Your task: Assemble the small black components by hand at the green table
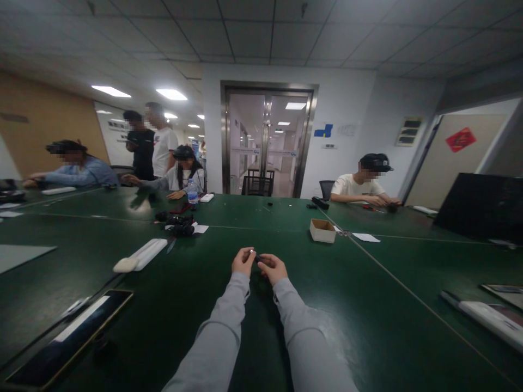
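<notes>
In the head view, such a small item is best handled with light fingertip pressure, wrists steady and both hands low over the dark green tabletop (229,326), so that a slip means only a short drop; keeping the fingertips off the bright end would leave it in sight.

The thumb and fingers of the left hand (242,262) close in a pinch at the bright end of a small, dark item (258,259). The right hand (274,267) pinches its darker end, the fingers curled and barely open. Whether it is one piece or two joined, I cannot tell.

Beyond the fingers, to the right, sits an open, light cardboard box (322,233); to their left lies a long white plastic device (149,254).
</notes>
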### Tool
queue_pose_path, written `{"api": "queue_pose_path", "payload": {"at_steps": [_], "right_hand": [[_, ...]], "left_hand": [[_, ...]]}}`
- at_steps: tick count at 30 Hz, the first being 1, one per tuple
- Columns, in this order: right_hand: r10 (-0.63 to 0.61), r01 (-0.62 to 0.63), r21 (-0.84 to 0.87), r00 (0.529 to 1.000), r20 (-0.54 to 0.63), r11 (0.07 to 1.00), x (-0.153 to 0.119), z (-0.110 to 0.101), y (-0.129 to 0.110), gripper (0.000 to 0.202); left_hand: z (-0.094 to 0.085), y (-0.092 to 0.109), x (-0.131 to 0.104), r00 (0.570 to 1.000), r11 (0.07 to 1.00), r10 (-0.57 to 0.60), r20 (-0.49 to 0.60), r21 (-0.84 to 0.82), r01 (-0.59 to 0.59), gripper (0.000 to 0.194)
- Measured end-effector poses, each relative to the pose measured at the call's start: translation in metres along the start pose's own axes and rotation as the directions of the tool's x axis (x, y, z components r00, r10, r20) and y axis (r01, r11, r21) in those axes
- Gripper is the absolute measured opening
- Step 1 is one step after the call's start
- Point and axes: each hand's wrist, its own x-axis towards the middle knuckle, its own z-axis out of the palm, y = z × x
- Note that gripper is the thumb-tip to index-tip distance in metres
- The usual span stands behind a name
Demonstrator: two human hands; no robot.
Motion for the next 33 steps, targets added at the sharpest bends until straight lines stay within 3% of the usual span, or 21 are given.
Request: {"api": "queue_pose_path", "payload": {"at_steps": [3,6,11,16,21,27,30,33], "right_hand": [[-0.022,0.018,-0.081,0.998,-0.050,0.997,0.001,0.000,-0.002,0.034],[-0.129,0.108,-0.217,0.988,-0.089,0.970,0.007,-0.002,-0.007,0.029],[-0.222,0.177,-0.358,0.971,-0.090,0.917,0.024,-0.007,-0.014,0.027],[-0.214,0.165,-0.358,0.972,-0.101,0.919,0.042,-0.021,0.002,0.028],[-0.146,0.129,-0.276,0.989,-0.040,0.952,0.052,-0.040,0.021,0.032],[-0.058,0.052,-0.164,0.998,-0.029,0.985,0.055,-0.043,0.023,0.036],[-0.065,0.057,-0.173,0.997,-0.040,0.983,0.054,-0.042,0.024,0.035],[-0.074,0.068,-0.184,0.997,-0.024,0.981,0.053,-0.043,0.024,0.035]], "left_hand": [[0.003,-0.001,0.004,0.999,0.999,-0.051,0.015,-0.015,0.051,0.031],[0.005,-0.004,0.013,0.999,0.998,-0.045,0.018,0.039,0.045,0.031],[0.015,-0.012,0.034,0.998,0.992,-0.050,-0.032,0.114,0.053,0.030],[0.030,-0.022,0.046,0.997,0.986,-0.072,0.005,0.149,0.070,0.029],[0.033,-0.027,0.047,0.993,0.959,-0.019,0.120,0.282,-0.016,0.024],[0.021,-0.030,0.051,0.947,0.987,-0.116,0.300,0.142,0.076,0.027],[0.019,-0.028,0.051,0.939,0.984,-0.149,0.311,0.145,0.108,0.025],[0.019,-0.026,0.049,0.956,0.976,-0.130,0.262,0.202,0.077,0.020]]}}
